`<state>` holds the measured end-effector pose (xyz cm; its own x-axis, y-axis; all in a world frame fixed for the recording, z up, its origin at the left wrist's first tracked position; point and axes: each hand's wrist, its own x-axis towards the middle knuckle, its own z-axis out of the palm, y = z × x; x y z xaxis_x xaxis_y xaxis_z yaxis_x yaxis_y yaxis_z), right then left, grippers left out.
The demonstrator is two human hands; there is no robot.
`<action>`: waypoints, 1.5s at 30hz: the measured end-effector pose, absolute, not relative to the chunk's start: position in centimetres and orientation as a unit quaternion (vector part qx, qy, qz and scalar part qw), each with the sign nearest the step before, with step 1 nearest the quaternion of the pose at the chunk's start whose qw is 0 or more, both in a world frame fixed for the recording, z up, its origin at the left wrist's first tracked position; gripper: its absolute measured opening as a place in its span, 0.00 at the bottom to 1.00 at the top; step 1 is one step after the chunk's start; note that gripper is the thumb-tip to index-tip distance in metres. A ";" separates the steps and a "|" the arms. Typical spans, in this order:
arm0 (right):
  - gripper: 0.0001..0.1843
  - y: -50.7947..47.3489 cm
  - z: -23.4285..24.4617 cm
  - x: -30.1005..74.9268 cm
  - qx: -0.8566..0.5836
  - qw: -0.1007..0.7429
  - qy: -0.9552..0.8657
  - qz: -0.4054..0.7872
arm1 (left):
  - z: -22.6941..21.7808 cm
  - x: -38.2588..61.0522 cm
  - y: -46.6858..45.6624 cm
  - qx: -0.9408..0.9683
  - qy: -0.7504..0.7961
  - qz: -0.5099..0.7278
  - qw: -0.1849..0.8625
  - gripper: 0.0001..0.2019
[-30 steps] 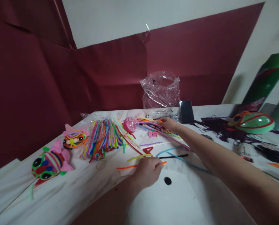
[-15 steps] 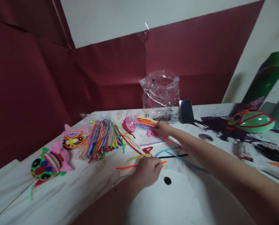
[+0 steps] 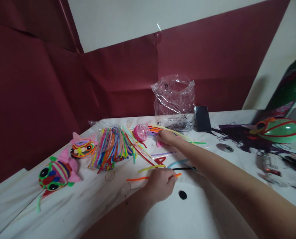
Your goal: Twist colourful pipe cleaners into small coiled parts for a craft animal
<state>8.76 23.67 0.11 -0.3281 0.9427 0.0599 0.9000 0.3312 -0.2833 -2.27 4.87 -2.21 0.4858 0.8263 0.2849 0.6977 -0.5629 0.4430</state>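
Note:
My left hand (image 3: 161, 184) is closed on an orange pipe cleaner (image 3: 137, 179), which sticks out on both sides of the fist just above the table. Further back, my right hand (image 3: 167, 136) reaches over a loose spread of pipe cleaners (image 3: 155, 128), with its fingers bent down among them; what the fingertips pinch is hidden. A pink piece (image 3: 159, 143) lies right under that hand. Close to the left hand are a yellow pipe cleaner (image 3: 150, 168), a red bent one (image 3: 160, 160), blue ones (image 3: 178, 162) and a black one (image 3: 184, 168).
Left stand two decorated fish (image 3: 58, 172) (image 3: 82, 146) beside a bagged bundle of pipe cleaners (image 3: 115, 146). A pink ball (image 3: 140, 132), clear plastic bag (image 3: 174, 96) and dark phone (image 3: 202, 119) are at the back. A green balloon-like form (image 3: 282, 130) lies right; a black disc (image 3: 182, 195) in front.
My right hand has shifted left across the spread pipe cleaners. My left hand keeps its hold on the orange pipe cleaner. The view has turned slightly left.

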 end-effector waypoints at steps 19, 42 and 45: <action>0.13 18.3 4.4 20.1 -0.578 0.346 -0.699 0.240 | -2.4 -2.2 5.1 0.843 0.456 0.249 0.138 0.12; 0.11 23.4 2.0 14.4 -0.639 0.254 -0.726 -0.021 | -2.5 -2.2 5.2 0.832 0.453 0.263 0.182 0.10; 0.14 24.1 3.5 15.6 -0.645 0.264 -0.717 -0.020 | -2.4 -2.1 5.2 0.832 0.455 0.263 0.180 0.11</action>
